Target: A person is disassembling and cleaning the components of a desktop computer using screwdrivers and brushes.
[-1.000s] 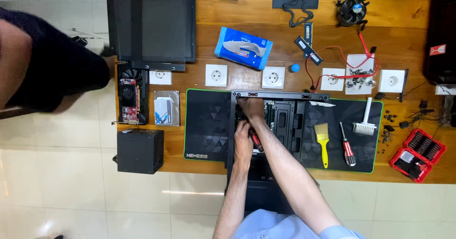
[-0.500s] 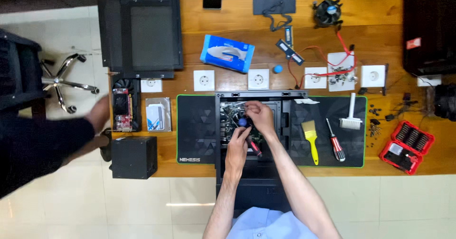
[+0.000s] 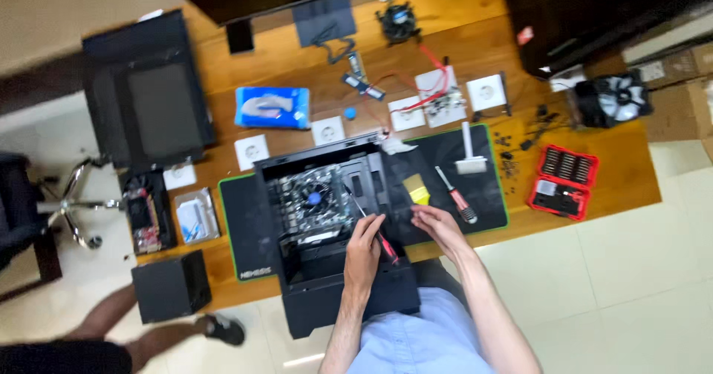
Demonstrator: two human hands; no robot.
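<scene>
Screwdriver (image 3: 369, 225) with a red-and-black handle sits in the left hand (image 3: 363, 251), fingers curled shut around the handle, its thin shaft angling up into the open black computer case (image 3: 334, 225) that lies on the dark desk mat (image 3: 245, 233). Just beside it, the right hand (image 3: 438, 224) rests at the case's right edge with fingers loosely bent; the picture is blurred, so whether it pinches anything I cannot tell. Inside the case a circuit board with a blue-centred cooler (image 3: 315, 196) shows. On the mat to the right lie a yellow brush (image 3: 420, 193), a second red-handled screwdriver (image 3: 457, 196) and a white brush (image 3: 469, 155). Further right sits a red bit set (image 3: 563, 181). Beyond the case, on the wooden table (image 3: 445, 17), are white wall sockets (image 3: 327, 130), a blue box (image 3: 272, 108) and a loose cooler fan (image 3: 399, 22).
</scene>
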